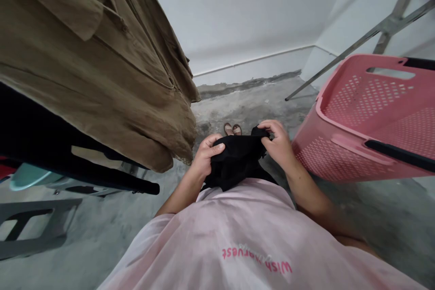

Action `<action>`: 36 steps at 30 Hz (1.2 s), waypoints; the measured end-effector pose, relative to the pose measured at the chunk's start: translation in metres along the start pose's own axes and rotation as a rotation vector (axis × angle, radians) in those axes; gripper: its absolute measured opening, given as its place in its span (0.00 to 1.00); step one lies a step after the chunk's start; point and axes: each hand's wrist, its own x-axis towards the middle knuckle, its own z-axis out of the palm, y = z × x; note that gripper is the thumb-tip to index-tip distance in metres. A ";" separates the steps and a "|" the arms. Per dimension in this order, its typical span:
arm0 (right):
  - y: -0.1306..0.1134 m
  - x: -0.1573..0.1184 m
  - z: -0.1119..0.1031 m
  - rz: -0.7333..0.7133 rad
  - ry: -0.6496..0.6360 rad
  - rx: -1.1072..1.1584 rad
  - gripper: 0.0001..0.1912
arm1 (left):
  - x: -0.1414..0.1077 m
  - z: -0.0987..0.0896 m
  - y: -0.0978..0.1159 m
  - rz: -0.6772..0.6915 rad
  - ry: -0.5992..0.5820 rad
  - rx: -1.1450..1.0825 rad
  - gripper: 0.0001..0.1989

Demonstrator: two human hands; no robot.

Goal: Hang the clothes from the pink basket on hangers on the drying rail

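Observation:
A black cloth garment (234,161), its exact kind unclear, is stretched between my two hands in front of my waist. My left hand (208,152) grips its left edge, the thumb lying on top. At the other end my right hand (277,140) pinches a bunched corner between thumb and fingers. The cloth's lower folds hang against my pink shirt (251,226) and merge with dark clothing below, so its full shape is hidden.
To the left hangs a brown jacket (102,72) above a black padded edge (112,179), with a teal basin (32,176) and a grey stool (37,226) lower down. A pink laundry basket (353,131) stands close on my right, near a metal frame (343,54). A white wall (244,9) lies ahead.

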 end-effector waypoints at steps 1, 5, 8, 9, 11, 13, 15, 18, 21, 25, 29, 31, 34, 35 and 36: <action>0.002 0.000 -0.001 0.029 -0.021 0.019 0.15 | 0.001 0.000 0.000 0.001 -0.004 0.002 0.17; 0.010 -0.002 -0.007 0.180 -0.090 0.110 0.07 | 0.005 -0.003 0.000 0.089 -0.007 0.152 0.15; 0.014 -0.005 -0.010 0.263 0.012 0.204 0.14 | 0.009 -0.009 -0.002 0.286 0.047 0.497 0.11; 0.014 -0.006 -0.010 0.285 0.030 0.243 0.17 | 0.010 -0.011 -0.004 0.348 0.057 0.620 0.11; 0.012 -0.006 -0.010 0.321 0.026 0.315 0.19 | 0.012 -0.014 -0.005 0.440 0.047 0.823 0.10; 0.009 -0.006 -0.011 0.346 0.013 0.374 0.20 | 0.012 -0.016 -0.006 0.509 0.032 0.934 0.07; 0.005 -0.006 -0.012 0.359 -0.012 0.428 0.21 | 0.013 -0.016 -0.007 0.581 0.055 0.979 0.05; -0.001 -0.005 -0.017 0.356 -0.140 0.481 0.21 | 0.013 -0.016 -0.008 0.661 0.132 0.929 0.05; -0.005 -0.004 -0.023 0.299 -0.392 0.426 0.17 | 0.013 -0.017 -0.008 0.718 0.225 0.817 0.06; -0.001 0.000 -0.021 0.159 -0.611 0.168 0.12 | 0.011 -0.019 -0.004 0.789 0.373 0.633 0.07; 0.014 0.001 -0.010 0.051 -0.453 -0.026 0.12 | 0.009 -0.018 -0.001 0.778 0.436 0.348 0.07; 0.018 0.001 -0.007 0.042 -0.353 -0.036 0.13 | 0.009 -0.018 -0.001 0.701 0.437 0.230 0.08; 0.018 0.001 -0.009 0.112 -0.179 0.016 0.11 | 0.007 -0.019 0.000 0.616 0.443 0.250 0.08; 0.017 0.000 -0.011 0.133 -0.100 0.024 0.10 | 0.006 -0.020 0.001 0.613 0.437 0.330 0.08; 0.015 0.000 -0.014 0.142 -0.018 0.019 0.09 | 0.004 -0.020 0.002 0.626 0.426 0.443 0.08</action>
